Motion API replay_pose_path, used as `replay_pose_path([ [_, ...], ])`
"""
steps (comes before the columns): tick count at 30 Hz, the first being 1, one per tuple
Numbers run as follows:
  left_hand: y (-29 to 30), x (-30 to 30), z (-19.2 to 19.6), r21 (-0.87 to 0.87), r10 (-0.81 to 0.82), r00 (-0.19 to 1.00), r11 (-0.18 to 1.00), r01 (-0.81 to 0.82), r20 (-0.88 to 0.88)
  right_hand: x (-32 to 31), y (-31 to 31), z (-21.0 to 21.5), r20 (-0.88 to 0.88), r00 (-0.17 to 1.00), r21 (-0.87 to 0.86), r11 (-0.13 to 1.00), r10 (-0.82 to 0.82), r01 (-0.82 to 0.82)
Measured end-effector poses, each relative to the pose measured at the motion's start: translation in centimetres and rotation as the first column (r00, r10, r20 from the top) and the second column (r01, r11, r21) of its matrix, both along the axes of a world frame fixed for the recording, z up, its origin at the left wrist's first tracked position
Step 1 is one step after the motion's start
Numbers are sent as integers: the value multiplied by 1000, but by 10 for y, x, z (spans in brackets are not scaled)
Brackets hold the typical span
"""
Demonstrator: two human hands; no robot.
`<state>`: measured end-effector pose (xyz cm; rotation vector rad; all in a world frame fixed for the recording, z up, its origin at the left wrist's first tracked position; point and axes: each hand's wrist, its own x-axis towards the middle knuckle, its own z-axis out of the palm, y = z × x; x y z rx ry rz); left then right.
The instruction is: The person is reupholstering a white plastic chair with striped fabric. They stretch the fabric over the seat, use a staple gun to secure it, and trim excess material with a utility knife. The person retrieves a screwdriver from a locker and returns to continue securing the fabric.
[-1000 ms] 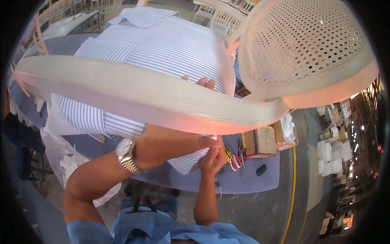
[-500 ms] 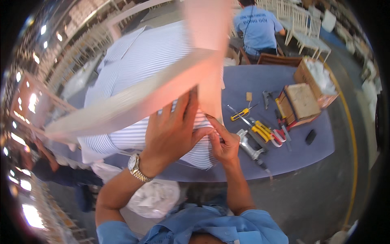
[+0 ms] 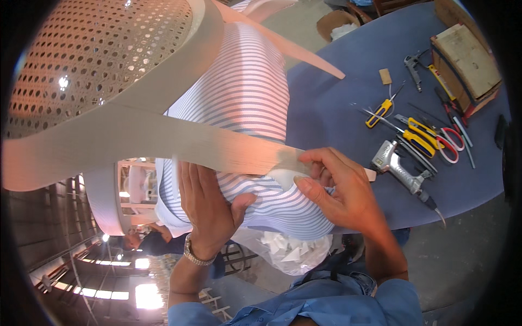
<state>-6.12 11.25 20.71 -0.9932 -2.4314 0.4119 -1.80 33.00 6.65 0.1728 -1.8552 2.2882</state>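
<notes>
A pale wooden chair lies tipped over in front of me, with a woven cane panel (image 3: 98, 60) at the upper left. Blue-and-white striped fabric (image 3: 239, 81) covers its padded part. My left hand (image 3: 209, 201) presses on the fabric with fingers extended, its fingertips close to the lower edge of a wooden rail. To the right, my right hand (image 3: 348, 190) has its fingers curled over the chair leg (image 3: 228, 146), whose tip shows beyond the hand. A small white patch lies at the thumb, where leg and fabric meet.
On the blue-grey table (image 3: 326, 103) at right lie a staple gun (image 3: 394, 163), a yellow screwdriver (image 3: 379, 114), yellow-handled pliers (image 3: 418, 142), red-handled scissors (image 3: 451, 144) and an air blow gun (image 3: 414, 70). Behind them stands a box (image 3: 467, 65). Below hangs a bag of white scraps (image 3: 293, 251).
The chair has been turned, bringing its cane panel into view. My hands have moved apart: the right now lies round the leg, the left flat on fabric.
</notes>
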Motion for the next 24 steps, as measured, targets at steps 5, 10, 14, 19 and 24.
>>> replay_pose_path([
  [5,-1,3,2,20,85,994,996,-87,72,-11,-12,-8,-458,871,-20,978,177,-209],
  [10,-8,7,1,62,141,985,987,-148,99,4,-35,-21,-576,759,-13,925,303,-380],
  [14,-13,8,0,75,136,986,987,-143,95,-8,-61,-40,-695,704,-433,697,145,-572],
  [19,-12,7,-1,89,94,991,991,-103,94,-5,-91,-36,-429,815,-722,394,389,-568],
  [24,-7,8,-2,108,105,990,987,-116,99,0,-106,-39,-201,935,-520,777,293,-355],
])
